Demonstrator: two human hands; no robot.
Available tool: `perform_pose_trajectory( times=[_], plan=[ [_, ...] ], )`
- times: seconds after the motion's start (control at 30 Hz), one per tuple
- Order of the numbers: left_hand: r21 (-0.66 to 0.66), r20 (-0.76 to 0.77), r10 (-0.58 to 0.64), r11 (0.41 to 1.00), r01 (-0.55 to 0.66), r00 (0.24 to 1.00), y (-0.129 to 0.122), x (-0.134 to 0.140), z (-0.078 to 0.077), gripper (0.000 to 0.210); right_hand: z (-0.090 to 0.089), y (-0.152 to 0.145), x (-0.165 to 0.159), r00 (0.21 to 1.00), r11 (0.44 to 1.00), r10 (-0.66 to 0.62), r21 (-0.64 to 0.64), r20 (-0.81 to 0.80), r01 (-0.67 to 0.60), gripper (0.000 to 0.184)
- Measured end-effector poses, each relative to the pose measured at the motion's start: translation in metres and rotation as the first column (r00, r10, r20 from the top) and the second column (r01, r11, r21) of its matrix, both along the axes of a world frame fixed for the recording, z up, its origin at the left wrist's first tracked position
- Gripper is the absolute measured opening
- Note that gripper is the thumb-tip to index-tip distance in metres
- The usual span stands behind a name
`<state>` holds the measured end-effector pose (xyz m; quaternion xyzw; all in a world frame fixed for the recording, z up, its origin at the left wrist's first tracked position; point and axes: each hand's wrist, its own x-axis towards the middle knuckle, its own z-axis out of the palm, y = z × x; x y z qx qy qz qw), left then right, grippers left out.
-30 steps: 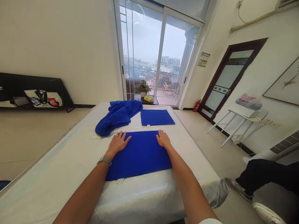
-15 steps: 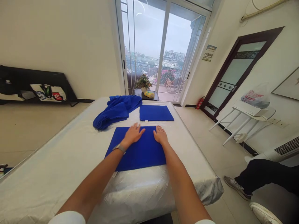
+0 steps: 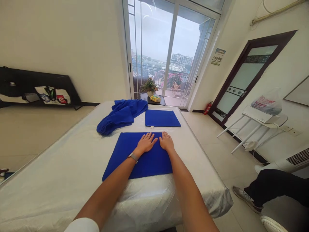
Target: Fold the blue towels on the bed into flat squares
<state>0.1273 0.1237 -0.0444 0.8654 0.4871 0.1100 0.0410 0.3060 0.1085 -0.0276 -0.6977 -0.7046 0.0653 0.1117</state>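
Walls [image 3: 96, 48] are pale, with dark skirting [image 3: 90, 104] along a light tiled floor [image 3: 209, 137]. A white-framed sliding glass door [image 3: 170, 53] admits daylight from an overcast sky. A potted plant [image 3: 149, 86] stands on a small dark table [image 3: 162, 101] nearby. Right wall: brown-framed door [image 3: 249, 75] with frosted panes, red fire extinguisher [image 3: 207, 108] beside it.

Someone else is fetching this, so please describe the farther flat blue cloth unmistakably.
Before the white-framed glass sliding door spreads a broad, shiny whitish cover. Near its far edge, right of the bunched blue cloth, lies the flat rectangular blue cloth. Unlike the nearer flat blue cloth, it lies untouched.
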Motion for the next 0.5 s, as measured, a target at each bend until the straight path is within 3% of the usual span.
perform_pose_trajectory(
  times=[0.17,0.27,0.37,0.5],
  plan=[
    [-0.036,-0.064,0.282,0.958,-0.284,0.957,0.009,-0.093,0.001,0.076,0.001,0.002,0.0,1.0,0.999,-0.003,-0.035,-0.007,0.003,0.066],
    [-0.028,-0.057,0.38,0.924,-0.382,0.923,0.011,-0.135,0.0,0.079,0.001,0.003,0.001,1.0,0.999,-0.003,-0.051,0.004,0.003,0.066],
    [-0.024,-0.034,0.398,0.916,-0.399,0.917,0.01,-0.149,-0.001,0.082,0.0,0.004,0.002,1.0,0.998,-0.005,-0.058,0.023,0.006,0.067],
    [-0.028,-0.018,0.392,0.919,-0.393,0.92,0.009,-0.144,-0.001,0.083,0.0,0.005,0.003,0.999,0.998,-0.002,-0.06,0.042,0.004,0.068]
  ],
)
